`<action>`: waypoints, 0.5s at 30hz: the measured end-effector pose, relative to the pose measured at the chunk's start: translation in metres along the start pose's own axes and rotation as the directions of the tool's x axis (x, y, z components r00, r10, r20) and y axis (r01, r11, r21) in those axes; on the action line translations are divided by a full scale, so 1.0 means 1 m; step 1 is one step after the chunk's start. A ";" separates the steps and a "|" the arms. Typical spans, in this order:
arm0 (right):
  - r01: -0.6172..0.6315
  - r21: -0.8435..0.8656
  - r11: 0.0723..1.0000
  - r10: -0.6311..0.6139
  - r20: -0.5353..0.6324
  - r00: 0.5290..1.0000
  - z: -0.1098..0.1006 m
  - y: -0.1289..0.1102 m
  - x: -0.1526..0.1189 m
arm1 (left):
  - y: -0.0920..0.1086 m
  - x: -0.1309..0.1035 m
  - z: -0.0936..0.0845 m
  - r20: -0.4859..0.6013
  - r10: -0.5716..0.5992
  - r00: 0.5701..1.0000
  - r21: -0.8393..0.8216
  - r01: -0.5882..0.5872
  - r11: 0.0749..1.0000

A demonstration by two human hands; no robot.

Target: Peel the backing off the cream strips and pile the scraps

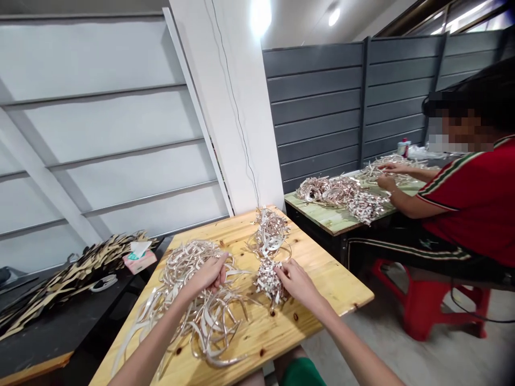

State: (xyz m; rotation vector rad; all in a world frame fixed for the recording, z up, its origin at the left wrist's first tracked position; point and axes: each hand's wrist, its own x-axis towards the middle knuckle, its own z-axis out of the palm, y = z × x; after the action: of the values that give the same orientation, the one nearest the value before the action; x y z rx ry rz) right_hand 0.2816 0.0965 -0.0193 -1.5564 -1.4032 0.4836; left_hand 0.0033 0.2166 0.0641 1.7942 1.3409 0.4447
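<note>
On the wooden table lies a loose, tangled pile of shiny pale strips (pixel 209 321). My left hand (pixel 212 272) is over the upper part of this pile, its fingers curled in; whatever they hold is too small or hidden to make out. To the right is a dense bundle of short pinkish-silver strip ends (pixel 269 281). My right hand (pixel 296 281) grips its right side, thumb and fingers bent against the pieces. A looser coil of similar strips (pixel 271 228) extends from the bundle toward the far edge of the table.
My wooden table (pixel 338 284) has a near right corner beside the floor. A dark table (pixel 52 343) at left bears brown and black strips (pixel 88 268) and a tissue box (pixel 139 260). At right a co-worker (pixel 478 187) handles strips at a greenish table (pixel 317 214).
</note>
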 end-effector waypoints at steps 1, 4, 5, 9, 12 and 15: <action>-0.022 -0.042 0.999 0.022 -0.001 1.000 -0.001 0.005 -0.002 | -0.002 0.001 0.000 0.015 0.012 1.000 0.065 -0.013 0.998; -0.049 -0.124 0.991 0.052 0.015 0.999 -0.007 0.014 -0.007 | -0.008 0.007 0.000 0.039 0.066 0.997 0.229 -0.073 0.971; -0.035 -0.132 0.991 0.040 0.036 0.999 -0.008 0.015 -0.006 | -0.009 0.009 -0.001 0.042 0.094 0.995 0.279 -0.102 0.955; 0.084 -0.111 0.990 -0.074 0.091 0.993 -0.013 0.008 0.010 | -0.007 0.014 -0.001 0.054 0.271 0.961 0.500 -0.261 0.826; 0.160 -0.145 0.976 -0.159 0.017 0.987 -0.009 -0.011 0.032 | -0.001 0.023 0.004 0.100 0.426 0.899 0.650 -0.383 0.657; 0.252 -0.227 0.941 -0.266 -0.036 0.963 0.009 -0.044 0.056 | 0.008 0.041 0.018 0.171 0.563 0.809 0.743 -0.481 0.466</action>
State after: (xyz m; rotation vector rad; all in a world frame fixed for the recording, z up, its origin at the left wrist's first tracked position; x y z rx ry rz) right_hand 0.2654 0.1467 0.0300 -1.5145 -1.6253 0.1183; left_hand 0.0354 0.2458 0.0517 2.9918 1.0598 0.2888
